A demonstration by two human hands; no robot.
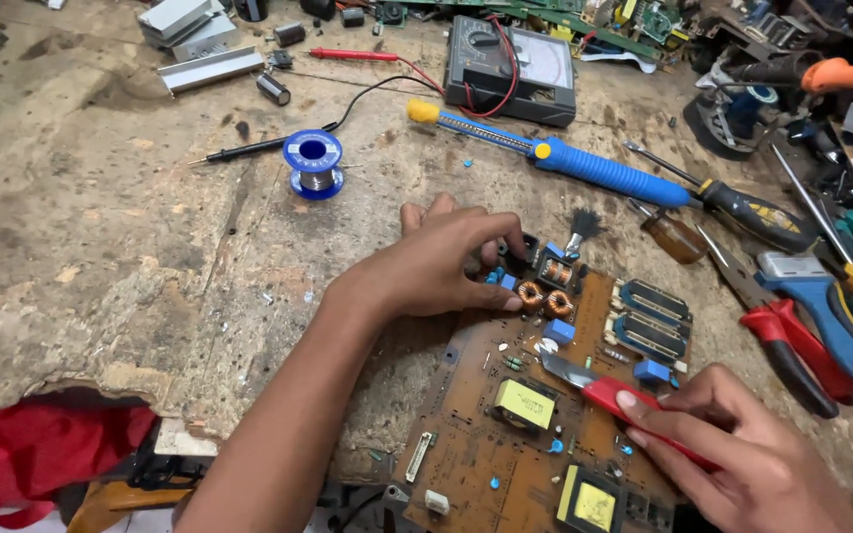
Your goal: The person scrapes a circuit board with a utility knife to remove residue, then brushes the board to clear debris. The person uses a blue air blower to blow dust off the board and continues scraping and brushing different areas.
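Observation:
A brown circuit board [466, 449] lies on the worn workbench, carrying copper coils [543, 296], yellow transformers [524, 403] and blue parts. My left hand [446, 262] rests on the board's far left corner, fingers curled on a dark component beside the coils. My right hand [737, 449] grips a red-handled tool [624, 400] whose metal tip [563, 369] touches the middle of the board.
A blue desoldering pump [584, 163], solder spool [314, 163], analog multimeter [511, 67] with red and black probes, a small brush [580, 229], screwdrivers [742, 207] and red and blue pliers [802, 326] lie around. Red cloth [41, 449] hangs at the bench's front left edge.

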